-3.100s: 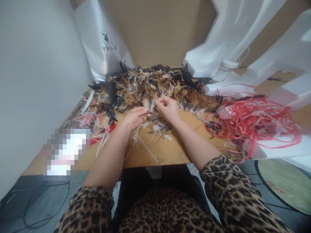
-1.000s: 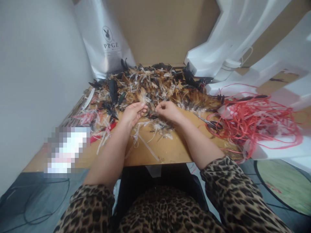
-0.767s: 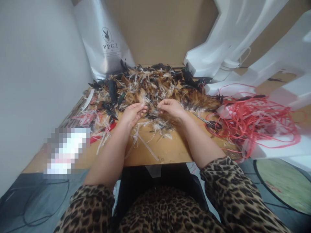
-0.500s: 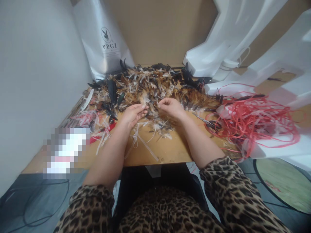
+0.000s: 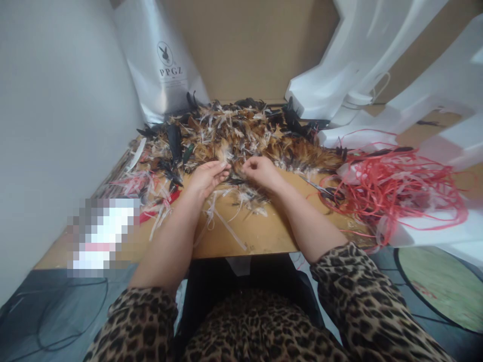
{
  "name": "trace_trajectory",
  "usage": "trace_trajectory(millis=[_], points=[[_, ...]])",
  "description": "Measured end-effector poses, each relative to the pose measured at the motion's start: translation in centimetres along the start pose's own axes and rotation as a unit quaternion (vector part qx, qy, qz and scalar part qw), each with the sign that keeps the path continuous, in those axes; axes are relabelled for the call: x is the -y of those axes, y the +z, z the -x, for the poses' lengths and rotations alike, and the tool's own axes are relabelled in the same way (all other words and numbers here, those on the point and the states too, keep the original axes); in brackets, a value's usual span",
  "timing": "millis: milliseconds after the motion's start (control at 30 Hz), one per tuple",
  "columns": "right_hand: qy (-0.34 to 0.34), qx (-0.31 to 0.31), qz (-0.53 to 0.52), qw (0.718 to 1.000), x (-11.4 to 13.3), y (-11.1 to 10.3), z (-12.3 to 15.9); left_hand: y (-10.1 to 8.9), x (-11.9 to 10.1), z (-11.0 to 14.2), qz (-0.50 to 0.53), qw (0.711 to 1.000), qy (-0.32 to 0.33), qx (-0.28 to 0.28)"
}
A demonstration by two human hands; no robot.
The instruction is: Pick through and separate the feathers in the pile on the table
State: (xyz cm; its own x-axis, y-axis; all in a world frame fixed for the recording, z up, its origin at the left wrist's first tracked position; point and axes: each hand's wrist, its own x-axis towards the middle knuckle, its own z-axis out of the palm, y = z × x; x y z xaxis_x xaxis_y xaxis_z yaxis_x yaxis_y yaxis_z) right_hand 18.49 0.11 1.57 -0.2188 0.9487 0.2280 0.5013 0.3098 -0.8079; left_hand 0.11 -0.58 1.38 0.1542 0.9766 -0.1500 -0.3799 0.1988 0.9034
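A large heap of brown, white and black feathers (image 5: pixel 241 125) spreads over the table, right behind both hands. My left hand (image 5: pixel 210 178) is at the heap's front edge, thumb and forefinger pinched and the other fingers curled. What lies in that pinch is too small to make out. Opposite it, my right hand (image 5: pixel 261 172) is closed in a pinch, with a small brown feather (image 5: pixel 238 168) at its fingertips. The two hands' fingertips are a short gap apart. Below them lie loose pale feathers (image 5: pixel 253 201) and thin white ribbon strips (image 5: pixel 226 226).
Scissors (image 5: pixel 320 188) lie right of my right hand, beside a tangle of red ribbon (image 5: pixel 400 188). A silver bag (image 5: pixel 166 95) stands behind the heap at left. White plastic sheeting (image 5: pixel 320 90) hangs at right. The table's front edge (image 5: pixel 241 254) is close to my body.
My right hand has shifted slightly left and down, closer to my left hand, and the brown feather at its fingertips shows more plainly. My left hand stays nearly still.
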Motion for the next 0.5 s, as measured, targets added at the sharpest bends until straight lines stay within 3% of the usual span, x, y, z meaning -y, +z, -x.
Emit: trace_trajectory(millis=[100,233,333,500], points=[[0.083,-0.035,-0.218,0.972,0.3,-0.4,-0.1,0.1,0.0,0.1,0.001,1.000,-0.005,0.001],[0.138,0.008,-0.422,0.896,0.6,0.0,-0.1,0.3,0.0,0.2,-0.010,1.000,-0.021,0.009],[0.138,0.033,-0.466,0.873,1.2,0.8,0.1,0.3,0.2,0.3,-0.028,0.999,-0.031,0.030],[0.126,0.014,-0.460,0.879,1.6,2.0,0.2,0.4,0.4,0.4,-0.052,0.996,-0.030,0.063]])
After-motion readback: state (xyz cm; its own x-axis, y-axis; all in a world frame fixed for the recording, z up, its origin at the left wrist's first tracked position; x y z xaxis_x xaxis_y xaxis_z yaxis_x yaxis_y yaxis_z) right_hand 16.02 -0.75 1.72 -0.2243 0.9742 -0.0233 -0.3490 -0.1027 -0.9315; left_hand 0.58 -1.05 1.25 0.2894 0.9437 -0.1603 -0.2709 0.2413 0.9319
